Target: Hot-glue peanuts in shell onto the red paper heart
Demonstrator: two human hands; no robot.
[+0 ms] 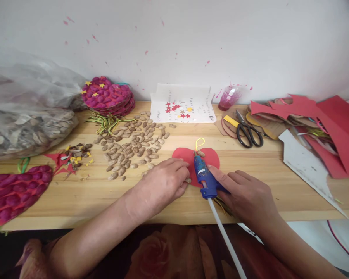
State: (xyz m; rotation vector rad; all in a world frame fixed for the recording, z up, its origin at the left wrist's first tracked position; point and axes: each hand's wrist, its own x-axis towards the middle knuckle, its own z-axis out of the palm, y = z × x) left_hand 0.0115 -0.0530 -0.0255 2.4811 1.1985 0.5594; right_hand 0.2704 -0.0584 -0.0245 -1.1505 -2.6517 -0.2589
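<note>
My right hand (247, 193) is wrapped round a blue hot glue gun (206, 180), with a white glue stick (223, 232) sticking out of its back end. The nozzle reaches over a red heart-shaped card (212, 155) lying on the table. One peanut (201, 153) rests near the top notch of the card, below a yellow cord loop (200, 143). My left hand (171, 180) lies at the card's left edge, fingers curled in, with a peanut (188, 180) at the fingertips. The glue gun covers the lower right of the card.
Loose peanuts (136, 145) spread across the wooden table (258, 159) to the left. Finished-looking purple pieces (110, 95) are stacked behind them, near a plastic bag (26, 128). Paper with small stars (182, 102), a cup (229, 97), scissors (246, 131) and red card scraps (340, 143) lie further back and right.
</note>
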